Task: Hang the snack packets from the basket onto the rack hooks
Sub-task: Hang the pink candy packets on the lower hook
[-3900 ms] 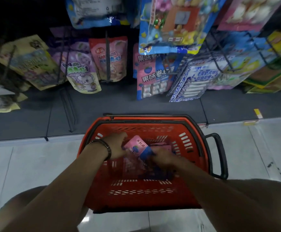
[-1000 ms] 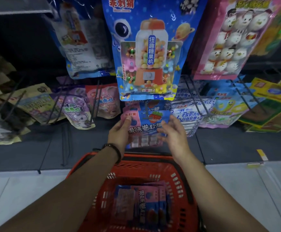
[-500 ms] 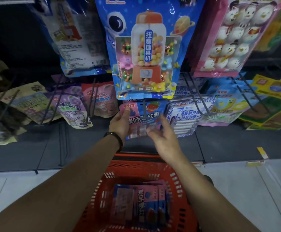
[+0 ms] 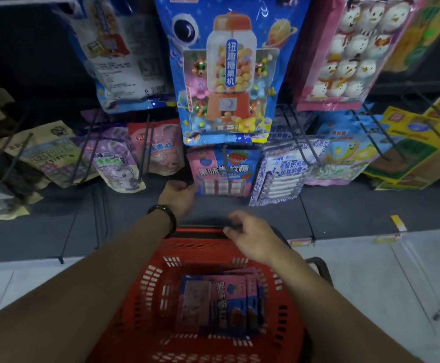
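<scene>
Head view: found a pink-and-blue snack packet (image 4: 224,176) hanging at frame centre, threaded on a dark rack hook (image 4: 224,154), just below the big gumball-machine bag (image 4: 226,74) and just beside a blue-and-white packet (image 4: 279,176) on its right. Found the left hand (image 4: 178,196), dark band (image 4: 165,213) at the wrist, left of that hung packet, fingers curled in against its lower left corner; could not tell whether pinching the edge or merely touching it. Found the right hand (image 4: 250,238) lower, right of centre, above the far rim of the red basket (image 4: 148,286), fingers loosely bent, gripping nothing. Counted at least two more packets of the same kind (image 4: 221,302) lying flat and overlapped in the basket bottom at lower centre, apart from both hands.

Judged the step as the tail end of one hanging: packet seated on its hook, hands between rack and basket. Judged the task partly done, with stock left below. Reckoned the next move to call for a reach down into the basket, one packet peeled off the stack, turned upright and face out, its top hole lined up with the hook tip, then slid on in front of the one in place. Expected the dim light and the small hole to make that alignment the fiddly part.
</scene>
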A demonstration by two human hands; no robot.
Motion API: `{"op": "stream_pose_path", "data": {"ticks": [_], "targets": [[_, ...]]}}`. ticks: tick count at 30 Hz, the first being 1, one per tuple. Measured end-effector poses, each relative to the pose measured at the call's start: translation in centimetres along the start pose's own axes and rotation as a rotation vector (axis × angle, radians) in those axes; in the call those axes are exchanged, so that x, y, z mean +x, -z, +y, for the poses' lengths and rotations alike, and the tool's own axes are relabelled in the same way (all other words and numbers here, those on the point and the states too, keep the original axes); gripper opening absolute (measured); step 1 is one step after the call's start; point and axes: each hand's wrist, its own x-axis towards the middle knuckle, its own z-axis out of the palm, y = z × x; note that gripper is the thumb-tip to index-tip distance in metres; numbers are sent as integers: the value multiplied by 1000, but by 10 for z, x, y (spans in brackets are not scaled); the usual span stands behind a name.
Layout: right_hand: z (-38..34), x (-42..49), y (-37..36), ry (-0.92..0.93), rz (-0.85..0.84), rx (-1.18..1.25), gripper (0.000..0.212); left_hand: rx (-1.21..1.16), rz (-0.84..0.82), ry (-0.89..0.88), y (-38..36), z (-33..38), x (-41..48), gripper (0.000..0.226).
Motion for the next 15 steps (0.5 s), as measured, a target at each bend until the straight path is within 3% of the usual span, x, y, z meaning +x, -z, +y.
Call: {"op": "stream_pose_path", "data": {"ticks": [3, 4, 7, 10, 15], "targets": [[12, -9, -24, -98, -39, -7, 30, 288, -205, -107, 21, 2, -76, 15], [18, -13, -35, -131, -48, 8, 25, 419, -286, -178, 27, -5, -93, 10], [41, -27, -68, -259, -136, -31, 25, 730, -438, -349, 48, -44, -121, 6], [66, -37, -98, -371, -275, -189, 33, 849, -508, -360, 57, -84, -125, 4], [106, -32, -145, -604, -238, -125, 31, 964, -588, -363, 56, -100, -123, 20]]}}
